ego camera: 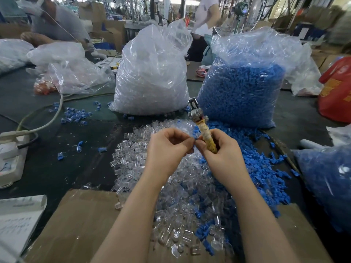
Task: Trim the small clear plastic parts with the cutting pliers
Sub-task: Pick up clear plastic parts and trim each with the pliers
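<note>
My right hand [222,154] grips the cutting pliers [201,122] by their yellow taped handle, the metal jaws pointing up and away. My left hand [169,149] has its fingers curled, and its fingertips meet my right thumb at the middle. A small part seems pinched between them, but it is too small to make out. Below both hands lies a heap of small clear plastic parts [152,168], spreading onto a cardboard sheet [76,224].
Loose blue plastic parts [262,168] lie right of the clear heap. Behind stand a large bag of clear parts [152,73] and a bag of blue parts [245,88]. A power strip [11,154] and cable sit at left. A second blue bag [326,183] is at right.
</note>
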### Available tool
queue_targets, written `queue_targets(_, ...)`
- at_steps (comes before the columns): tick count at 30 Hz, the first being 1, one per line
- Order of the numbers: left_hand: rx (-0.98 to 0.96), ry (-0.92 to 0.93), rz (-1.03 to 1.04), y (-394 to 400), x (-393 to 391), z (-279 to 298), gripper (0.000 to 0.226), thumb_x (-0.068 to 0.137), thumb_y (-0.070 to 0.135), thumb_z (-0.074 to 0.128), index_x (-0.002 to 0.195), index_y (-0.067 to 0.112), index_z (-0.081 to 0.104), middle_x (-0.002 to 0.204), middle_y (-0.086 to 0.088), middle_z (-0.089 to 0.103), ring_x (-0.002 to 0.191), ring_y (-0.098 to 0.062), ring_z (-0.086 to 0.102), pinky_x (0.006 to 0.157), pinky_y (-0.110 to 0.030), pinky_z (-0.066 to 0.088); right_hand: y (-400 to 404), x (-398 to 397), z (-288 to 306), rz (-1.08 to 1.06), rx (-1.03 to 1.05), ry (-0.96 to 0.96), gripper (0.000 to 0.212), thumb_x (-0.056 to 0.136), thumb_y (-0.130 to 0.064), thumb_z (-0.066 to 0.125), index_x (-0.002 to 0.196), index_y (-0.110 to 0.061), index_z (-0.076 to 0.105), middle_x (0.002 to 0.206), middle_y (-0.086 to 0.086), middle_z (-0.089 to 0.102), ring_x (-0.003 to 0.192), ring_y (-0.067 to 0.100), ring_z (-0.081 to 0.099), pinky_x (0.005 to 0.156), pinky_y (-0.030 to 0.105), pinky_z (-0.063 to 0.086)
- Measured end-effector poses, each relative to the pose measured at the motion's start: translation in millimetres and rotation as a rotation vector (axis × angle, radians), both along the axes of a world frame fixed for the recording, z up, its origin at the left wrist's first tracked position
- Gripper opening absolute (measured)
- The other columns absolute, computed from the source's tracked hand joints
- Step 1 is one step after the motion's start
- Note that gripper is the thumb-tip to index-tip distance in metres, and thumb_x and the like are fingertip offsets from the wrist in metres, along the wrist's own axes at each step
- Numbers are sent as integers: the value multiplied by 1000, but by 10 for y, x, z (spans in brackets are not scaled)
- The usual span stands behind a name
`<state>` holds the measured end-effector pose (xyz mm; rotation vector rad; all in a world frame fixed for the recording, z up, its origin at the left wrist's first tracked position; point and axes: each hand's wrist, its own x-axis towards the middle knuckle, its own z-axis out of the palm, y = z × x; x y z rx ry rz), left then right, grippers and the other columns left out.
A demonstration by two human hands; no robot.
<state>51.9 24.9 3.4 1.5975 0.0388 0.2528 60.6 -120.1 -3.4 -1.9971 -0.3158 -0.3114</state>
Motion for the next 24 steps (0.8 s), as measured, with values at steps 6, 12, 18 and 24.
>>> queue_targets(6, 73, -9, -1, 0, -6, -5, 15, 80, 7, 79, 73, 16, 69, 71, 2, 73, 65, -7, 67, 62, -19, 54, -2, -6, -9, -24, -3, 4, 10, 91, -24, 66, 83, -20, 63, 69, -1, 63, 56, 11, 49, 51, 25, 42)
queue_targets(12, 50, -12, -73, 10, -13, 2, 8, 82, 8, 77, 86, 11, 70, 86, -2, 75, 84, -15, 72, 78, -27, 58, 9, -24, -3, -48, 28, -4, 12, 93, -24, 63, 82, -21, 62, 64, -3, 60, 52, 7, 47, 47, 19, 40)
queue_targets(18, -12, -65, -143, 4, -47, 10, 28, 79, -8, 74, 92, 17, 71, 90, -1, 76, 86, -11, 73, 75, -18, 56, -6, -28, -11, -58, 78, 5, 16, 96, -23, 61, 80, -19, 59, 55, -15, 51, 47, 2, 40, 45, 16, 34)
queue_targets(24, -17, -84, -149, 2, -37, -8, 17, 89, 6, 69, 97, 20, 73, 90, 5, 77, 86, -9, 73, 77, -17, 55, -4, -33, 3, -60, 85, -13, 13, 95, -22, 62, 82, -18, 61, 55, -12, 50, 47, 2, 38, 45, 17, 34)
